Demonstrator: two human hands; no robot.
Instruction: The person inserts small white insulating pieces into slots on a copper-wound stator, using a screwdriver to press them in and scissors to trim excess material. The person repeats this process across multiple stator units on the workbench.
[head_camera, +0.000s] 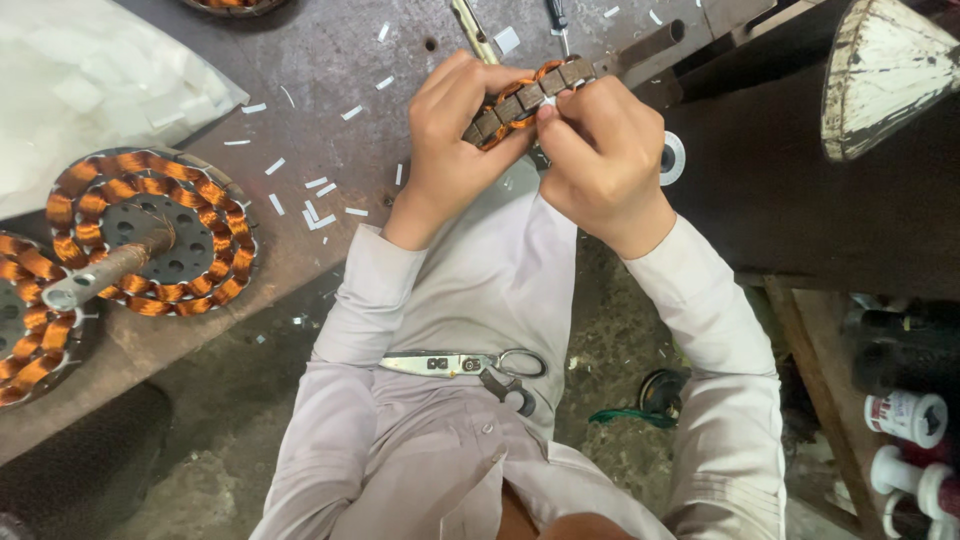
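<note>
While the left hand (455, 130) and right hand (600, 150) both pinch the copper-wound stator (520, 98) at the tabletop's (330, 60) far edge, a slipping fingertip could nick the windings, or the scissors (470, 365) could slide off the lap

place: a motor-winding repair workshop
bench (330, 60): worn, stained metal, strewn with white paper slips (315, 212)
parts: copper-wound stators (150, 232) lying on the bench, one on a shaft
tools: scissors (470, 366) on the lap, wire spools (905, 415) at right
floor (230, 440): rough, dirty concrete
</note>
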